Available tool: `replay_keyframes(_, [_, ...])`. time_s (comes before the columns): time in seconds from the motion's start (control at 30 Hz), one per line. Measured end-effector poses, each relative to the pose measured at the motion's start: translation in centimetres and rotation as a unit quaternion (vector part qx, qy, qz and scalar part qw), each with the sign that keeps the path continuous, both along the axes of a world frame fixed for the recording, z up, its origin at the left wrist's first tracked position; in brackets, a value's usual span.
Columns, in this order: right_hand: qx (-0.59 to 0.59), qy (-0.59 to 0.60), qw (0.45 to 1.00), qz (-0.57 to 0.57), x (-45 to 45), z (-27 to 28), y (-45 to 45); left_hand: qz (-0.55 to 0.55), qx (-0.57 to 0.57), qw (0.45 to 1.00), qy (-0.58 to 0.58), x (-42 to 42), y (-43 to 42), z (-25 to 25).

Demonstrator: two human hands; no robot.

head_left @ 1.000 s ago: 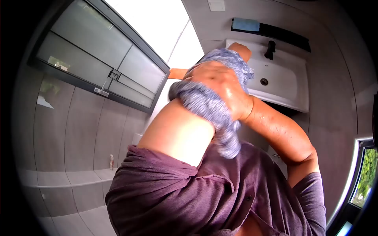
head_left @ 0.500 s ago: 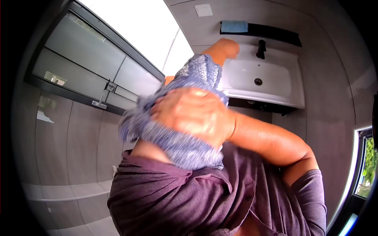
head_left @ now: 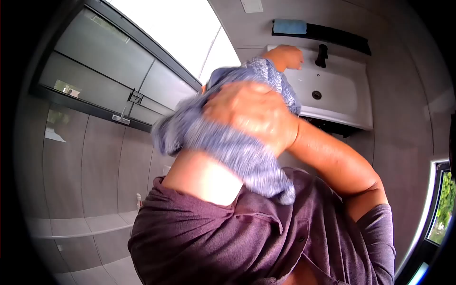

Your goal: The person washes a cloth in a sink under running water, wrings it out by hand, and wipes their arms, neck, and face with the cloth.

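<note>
A blue-and-white mottled towel (head_left: 213,137) is draped around my outstretched left arm, covering the forearm and elbow. Pressing it against that arm is my right hand (head_left: 251,114), its fingers curled over the cloth and somewhat blurred. My left hand (head_left: 289,57) pokes out beyond the towel, over the left rim of the white washbasin (head_left: 344,90). Its fingers are curled into a loose fist, and nothing shows in them. Bare skin of the left upper arm lies between the towel and my purple sleeve.
A black faucet (head_left: 321,56) stands at the basin's back. Above it, a black shelf (head_left: 339,36) bears a folded light-blue cloth (head_left: 289,26). On the left is a dark-framed glass door (head_left: 99,66) with a metal handle (head_left: 121,118); a window (head_left: 442,209) sits at right.
My right hand and the towel have shifted up and right along the left arm, baring more of the upper arm. My left hand has moved slightly right over the basin.
</note>
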State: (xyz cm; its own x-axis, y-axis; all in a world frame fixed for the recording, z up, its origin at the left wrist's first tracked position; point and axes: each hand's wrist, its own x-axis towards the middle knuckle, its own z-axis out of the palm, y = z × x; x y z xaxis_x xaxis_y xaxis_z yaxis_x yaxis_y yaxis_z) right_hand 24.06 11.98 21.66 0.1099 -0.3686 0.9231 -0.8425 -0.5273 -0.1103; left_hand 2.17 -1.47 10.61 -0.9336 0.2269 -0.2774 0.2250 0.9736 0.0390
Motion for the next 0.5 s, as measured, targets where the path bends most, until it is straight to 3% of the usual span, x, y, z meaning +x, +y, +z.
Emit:
replay_keyframes(0.1, [0.061, 0.0, 0.984, -0.165, -3.4, -0.8, 0.3, 0.008, 0.0, 1.0, -0.017, 2.7, 0.9, 0.7])
replay_keyframes(0.17, [0.04, -0.021, 0.995, -0.09, -0.4, -0.2, -0.2, 0.002, 0.008, 0.999, -0.053, 3.4, 0.9, 2.0])
replay_keyframes(0.27, [-0.055, -0.026, 0.997, 0.044, 4.2, 0.7, -0.3, -0.027, -0.006, 1.0, -0.005, 0.4, 0.1, 1.0])
replay_keyframes(0.37, [-0.039, 0.01, 0.998, 0.045, 1.7, -0.1, -0.4, -0.033, -0.024, 0.998, 0.053, -0.8, -0.3, 0.5])
replay_keyframes(0.5, [0.009, 0.016, 0.991, -0.131, -4.8, -2.5, -0.7, -0.018, -0.016, 1.0, 0.015, 3.2, 0.7, 1.1])
